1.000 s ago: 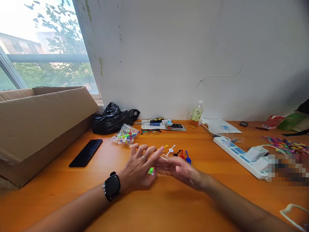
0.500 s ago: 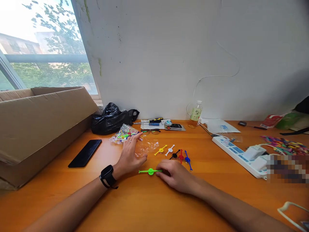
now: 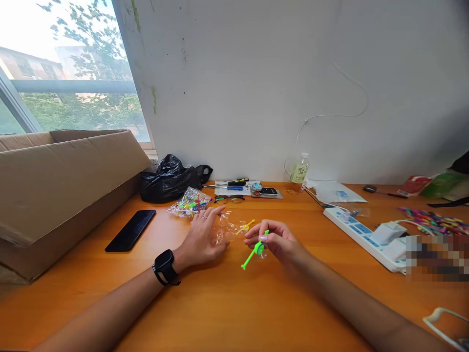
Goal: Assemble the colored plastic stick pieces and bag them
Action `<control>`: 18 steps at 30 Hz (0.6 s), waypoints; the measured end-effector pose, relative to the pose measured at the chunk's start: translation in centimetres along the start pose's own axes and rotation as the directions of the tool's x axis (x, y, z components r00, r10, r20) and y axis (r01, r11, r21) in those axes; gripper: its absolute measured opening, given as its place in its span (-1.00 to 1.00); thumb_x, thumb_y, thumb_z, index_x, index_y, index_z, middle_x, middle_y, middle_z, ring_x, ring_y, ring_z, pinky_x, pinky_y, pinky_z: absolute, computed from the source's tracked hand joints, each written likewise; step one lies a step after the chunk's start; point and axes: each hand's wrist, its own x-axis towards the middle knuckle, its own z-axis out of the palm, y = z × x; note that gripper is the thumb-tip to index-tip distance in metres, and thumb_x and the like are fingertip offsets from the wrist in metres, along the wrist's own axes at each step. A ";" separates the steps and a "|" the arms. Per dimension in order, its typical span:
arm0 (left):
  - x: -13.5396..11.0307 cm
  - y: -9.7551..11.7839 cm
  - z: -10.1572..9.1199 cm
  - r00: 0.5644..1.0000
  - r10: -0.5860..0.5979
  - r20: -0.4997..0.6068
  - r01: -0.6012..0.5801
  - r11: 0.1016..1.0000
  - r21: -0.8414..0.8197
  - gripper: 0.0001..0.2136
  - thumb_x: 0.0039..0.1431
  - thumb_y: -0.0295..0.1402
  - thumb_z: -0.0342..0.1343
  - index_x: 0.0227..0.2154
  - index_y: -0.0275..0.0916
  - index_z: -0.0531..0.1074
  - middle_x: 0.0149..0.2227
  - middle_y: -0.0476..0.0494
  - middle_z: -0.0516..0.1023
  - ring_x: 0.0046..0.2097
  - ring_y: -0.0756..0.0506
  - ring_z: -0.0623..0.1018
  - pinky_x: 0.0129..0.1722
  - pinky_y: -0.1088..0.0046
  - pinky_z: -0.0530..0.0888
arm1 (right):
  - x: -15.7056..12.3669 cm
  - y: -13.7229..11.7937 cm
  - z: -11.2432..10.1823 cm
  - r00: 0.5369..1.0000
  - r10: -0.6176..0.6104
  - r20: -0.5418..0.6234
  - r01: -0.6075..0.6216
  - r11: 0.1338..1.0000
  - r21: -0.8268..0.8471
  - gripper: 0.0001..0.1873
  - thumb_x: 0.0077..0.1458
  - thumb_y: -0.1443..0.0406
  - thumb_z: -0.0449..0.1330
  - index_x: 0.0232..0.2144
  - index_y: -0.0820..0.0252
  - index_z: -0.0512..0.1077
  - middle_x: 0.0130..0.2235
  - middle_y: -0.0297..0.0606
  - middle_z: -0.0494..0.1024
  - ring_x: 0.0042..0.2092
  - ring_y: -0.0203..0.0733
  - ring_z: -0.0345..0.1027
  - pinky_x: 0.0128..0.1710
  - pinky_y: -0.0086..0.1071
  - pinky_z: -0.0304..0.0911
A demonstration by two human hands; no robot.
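My right hand [image 3: 284, 242] holds a green plastic arrow spinner [image 3: 258, 249] above the table, pinched near its upper end. The spinner is tilted, its round hub in the middle with a clear disc on it. Beyond my right hand a yellow arrow spinner [image 3: 245, 227] lies on the table; the hand hides the other spinners. My left hand [image 3: 201, 237] is open, fingers spread low over the table, beside a crumpled clear plastic wrapper [image 3: 225, 230]. Just past its fingertips sits a clear bag of coloured spinner parts [image 3: 189, 203].
At left are a black phone [image 3: 131, 231], a cardboard box [image 3: 73, 181] and a black plastic bag [image 3: 172, 181]. Glasses [image 3: 229, 199] and a bottle [image 3: 299, 173] stand toward the wall. On the right lies a white power strip [image 3: 361, 237] with plugs and cables.
My right hand has lifted the green arrow spinner off the table and turned it from level to slanting, moving slightly right. My left hand has shifted a little and stays open.
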 end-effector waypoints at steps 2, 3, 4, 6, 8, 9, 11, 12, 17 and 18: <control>-0.1 0.3 -0.2 0.996 0.036 0.079 -0.036 0.999 0.004 -0.24 0.16 -0.23 0.30 0.39 -0.09 0.14 0.23 -0.27 0.46 0.21 -0.36 0.46 0.24 -0.02 0.36 | 0.1 -0.1 0.2 0.995 0.070 -0.071 -0.062 0.992 0.106 -0.64 0.07 0.14 0.53 -0.40 0.15 0.43 -0.21 -0.20 0.71 -0.21 -0.09 0.65 -0.10 -0.23 0.49; -0.1 0.5 -0.2 0.992 0.048 0.114 -0.049 0.999 0.002 -0.24 0.16 -0.22 0.30 0.39 -0.10 0.14 0.23 -0.28 0.46 0.21 -0.37 0.46 0.23 -0.02 0.36 | 0.2 -0.3 0.2 0.991 0.093 -0.102 -0.080 0.989 0.125 -0.60 0.05 0.12 0.55 -0.40 0.15 0.42 -0.25 -0.21 0.71 -0.23 -0.11 0.65 -0.11 -0.25 0.50; -0.1 0.6 -0.3 0.988 0.057 0.141 -0.057 0.998 -0.003 -0.24 0.17 -0.21 0.29 0.40 -0.10 0.13 0.22 -0.28 0.47 0.20 -0.37 0.47 0.22 -0.02 0.36 | 0.4 -0.4 0.2 0.986 0.108 -0.128 -0.092 0.988 0.127 -0.57 0.03 0.09 0.57 -0.40 0.15 0.42 -0.27 -0.21 0.71 -0.26 -0.12 0.65 -0.13 -0.26 0.50; -0.1 0.7 -0.4 0.981 0.069 0.179 -0.068 0.998 -0.015 -0.23 0.18 -0.18 0.27 0.41 -0.10 0.13 0.22 -0.30 0.47 0.19 -0.38 0.48 0.20 -0.02 0.38 | 0.6 -0.7 0.2 0.977 0.130 -0.167 -0.114 0.988 0.103 -0.51 -0.02 0.02 0.59 -0.41 0.18 0.44 -0.29 -0.20 0.71 -0.34 -0.16 0.62 -0.21 -0.30 0.50; -0.1 0.8 -0.4 0.973 0.075 0.220 -0.071 0.997 -0.025 -0.23 0.18 -0.14 0.28 0.41 -0.11 0.15 0.23 -0.31 0.48 0.18 -0.40 0.49 0.18 -0.03 0.39 | 0.7 -0.9 0.1 0.972 0.134 -0.196 -0.122 0.990 0.071 -0.49 -0.04 -0.04 0.59 -0.40 0.21 0.50 -0.30 -0.20 0.70 -0.40 -0.24 0.56 -0.30 -0.36 0.48; -0.1 0.8 -0.5 0.966 0.075 0.245 -0.071 0.997 -0.027 -0.23 0.17 -0.12 0.29 0.41 -0.11 0.16 0.23 -0.32 0.49 0.17 -0.42 0.50 0.17 -0.04 0.40 | 0.8 -0.9 0.0 0.969 0.126 -0.212 -0.117 0.992 0.055 -0.49 -0.04 -0.06 0.57 -0.38 0.22 0.53 -0.30 -0.20 0.69 -0.43 -0.28 0.52 -0.34 -0.39 0.45; 0.0 0.9 -0.5 0.953 0.076 0.294 -0.071 0.997 -0.027 -0.21 0.15 -0.09 0.31 0.41 -0.11 0.18 0.23 -0.34 0.50 0.17 -0.44 0.50 0.16 -0.06 0.41 | 0.8 -0.8 -0.3 0.964 0.108 -0.244 -0.109 0.994 0.008 -0.47 -0.01 -0.11 0.53 -0.33 0.22 0.57 -0.35 -0.25 0.65 -0.52 -0.36 0.38 -0.50 -0.46 0.33; 0.0 0.9 -0.5 0.947 0.076 0.312 -0.072 0.997 -0.026 -0.20 0.14 -0.08 0.33 0.41 -0.12 0.19 0.23 -0.34 0.50 0.17 -0.45 0.50 0.15 -0.07 0.42 | 0.8 -0.7 -0.4 0.961 0.103 -0.256 -0.115 0.993 -0.031 -0.46 0.03 -0.15 0.49 -0.31 0.21 0.58 -0.41 -0.30 0.61 -0.57 -0.39 0.30 -0.58 -0.49 0.21; 0.0 0.8 -0.5 0.934 0.070 0.350 -0.062 0.998 -0.032 -0.18 0.11 -0.05 0.36 0.40 -0.12 0.23 0.23 -0.36 0.50 0.17 -0.45 0.51 0.13 -0.04 0.45 | 1.2 0.1 -0.9 0.977 0.137 -0.166 -0.184 0.932 -0.311 -0.31 0.11 -0.31 0.30 -0.42 0.22 0.56 -0.62 -0.49 0.23 -0.63 -0.41 0.01 -0.66 -0.50 -0.17; 0.0 0.7 -0.5 0.934 0.069 0.350 -0.060 0.997 -0.038 -0.18 0.10 -0.03 0.37 0.39 -0.12 0.24 0.23 -0.36 0.49 0.17 -0.45 0.51 0.13 -0.04 0.45 | 1.3 0.2 -1.0 0.979 0.151 -0.135 -0.189 0.920 -0.343 -0.29 0.09 -0.33 0.29 -0.46 0.22 0.54 -0.63 -0.50 0.20 -0.63 -0.41 -0.02 -0.67 -0.49 -0.18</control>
